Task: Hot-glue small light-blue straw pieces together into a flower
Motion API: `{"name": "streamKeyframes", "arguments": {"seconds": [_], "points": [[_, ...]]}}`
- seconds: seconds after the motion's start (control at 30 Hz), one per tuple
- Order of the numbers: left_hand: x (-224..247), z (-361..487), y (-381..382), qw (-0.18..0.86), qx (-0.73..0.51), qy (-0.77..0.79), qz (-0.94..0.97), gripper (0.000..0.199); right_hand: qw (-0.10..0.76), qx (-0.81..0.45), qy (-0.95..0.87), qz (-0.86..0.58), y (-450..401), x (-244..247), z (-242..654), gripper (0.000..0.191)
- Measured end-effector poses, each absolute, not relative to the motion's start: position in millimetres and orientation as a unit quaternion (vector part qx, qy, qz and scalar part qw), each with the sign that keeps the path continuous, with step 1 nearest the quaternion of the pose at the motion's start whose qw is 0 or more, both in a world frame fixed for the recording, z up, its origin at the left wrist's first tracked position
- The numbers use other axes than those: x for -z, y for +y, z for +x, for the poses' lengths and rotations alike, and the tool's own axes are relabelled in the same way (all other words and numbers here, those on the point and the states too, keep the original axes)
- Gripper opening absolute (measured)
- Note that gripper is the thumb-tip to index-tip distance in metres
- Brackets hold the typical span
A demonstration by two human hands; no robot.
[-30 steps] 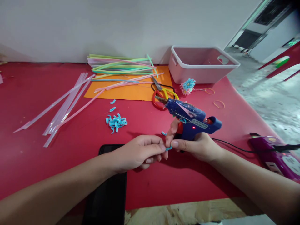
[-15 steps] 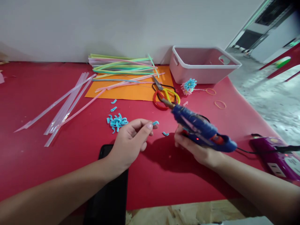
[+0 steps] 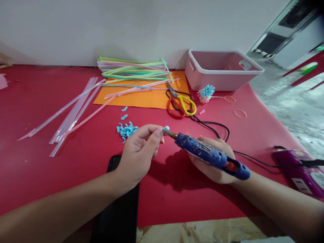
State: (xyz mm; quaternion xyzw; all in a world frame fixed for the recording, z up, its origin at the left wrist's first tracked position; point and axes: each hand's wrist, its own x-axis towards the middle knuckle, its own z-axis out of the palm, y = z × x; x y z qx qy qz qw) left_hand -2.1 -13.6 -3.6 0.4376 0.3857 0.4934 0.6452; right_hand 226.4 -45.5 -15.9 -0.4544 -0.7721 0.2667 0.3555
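Note:
Between thumb and forefinger, my left hand pinches a short blue pipe cleaner piece. My right hand is wrapped round a blue hot glue gun, which points left. Its metal nozzle is at the blue piece, close to my left fingertips; whether glue is coming out I cannot make out. Just left of my left hand lies a pile of bent blue pipe cleaner pieces, with two more pieces behind it. A black phone lies under my left wrist.
Scissors and pipe cleaners lie on an orange sheet. Left are clear glue sticks. A pink bin, pipe cleaner flowers and rubber bands sit right. The gun's cord runs toward a purple power strip.
My right hand has swung the glue gun left and down, bringing its nozzle from above the scissors to the blue piece. My left hand has stayed nearly in place.

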Motion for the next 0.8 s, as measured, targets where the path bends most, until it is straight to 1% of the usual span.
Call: {"name": "streamKeyframes", "arguments": {"seconds": [0.17,0.3,0.43,0.53,0.8], "points": [[3.0,-1.7,-13.7,0.662,-0.485,0.366,0.438,0.021,0.355,-0.245,-0.777,-0.459,-43.4,14.9,224.4,0.021],[3.4,-1.6,-13.4,0.667,-0.478,0.369,0.436,0.022,0.359,-0.26,-0.764,-0.468,-42.8,13.5,221.8,0.023],[4.1,-2.8,-14.3,0.661,-0.477,0.372,0.444,0.019,0.363,-0.261,-0.764,-0.465,-42.3,11.7,220.9,0.02],[4.3,-4.1,-15.3,0.652,-0.476,0.378,0.453,0.019,0.351,-0.265,-0.771,-0.461,-41.7,10.6,221.2,0.018],[4.8,-4.8,-14.5,0.638,-0.474,0.375,0.477,0.019,0.359,-0.287,-0.763,-0.454,-41.4,8.8,221.3,0.016]]}}
